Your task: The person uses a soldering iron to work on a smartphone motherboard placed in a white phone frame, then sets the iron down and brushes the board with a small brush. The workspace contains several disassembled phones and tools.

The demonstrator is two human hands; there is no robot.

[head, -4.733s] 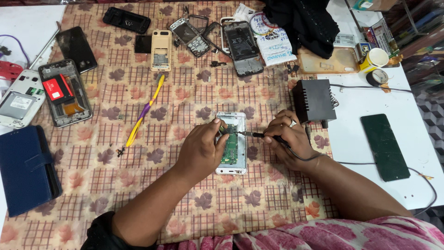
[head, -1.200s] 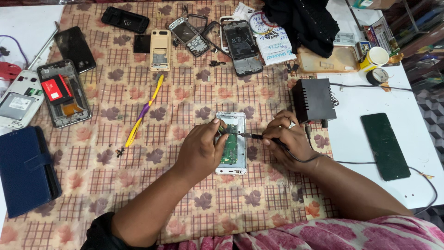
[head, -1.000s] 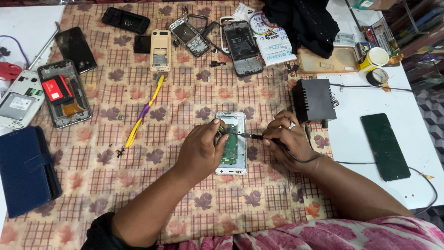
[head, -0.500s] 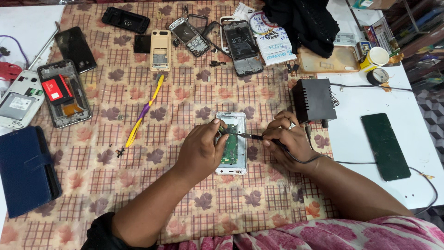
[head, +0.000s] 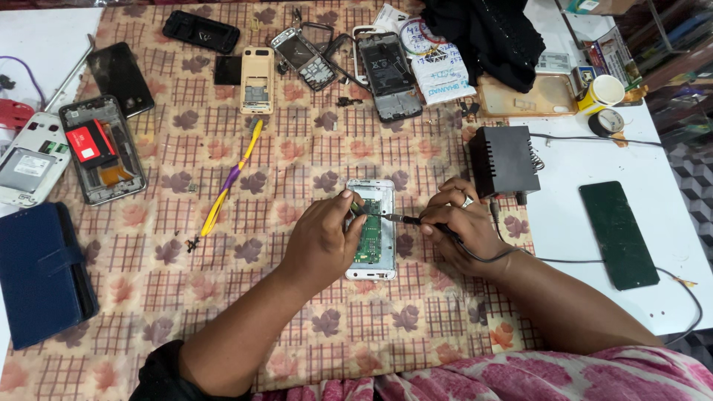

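Observation:
An opened white phone [head: 373, 232] with a green circuit board lies in the middle of the patterned cloth [head: 297, 156]. My left hand [head: 321, 241] rests on the phone's left side, fingertips pinched at the board's upper edge. My right hand [head: 459, 226] grips a soldering iron [head: 405, 219] like a pen, its thin tip pointing left onto the top of the board. The iron's black cable runs under my right wrist toward the black power box [head: 505, 161].
Several dismantled phones and shells lie along the far edge, among them an open phone with a red battery [head: 102, 148]. A yellow-purple tool [head: 229, 182] lies left of centre, a blue wallet case [head: 41, 271] at near left, a green pad [head: 618, 234] at right.

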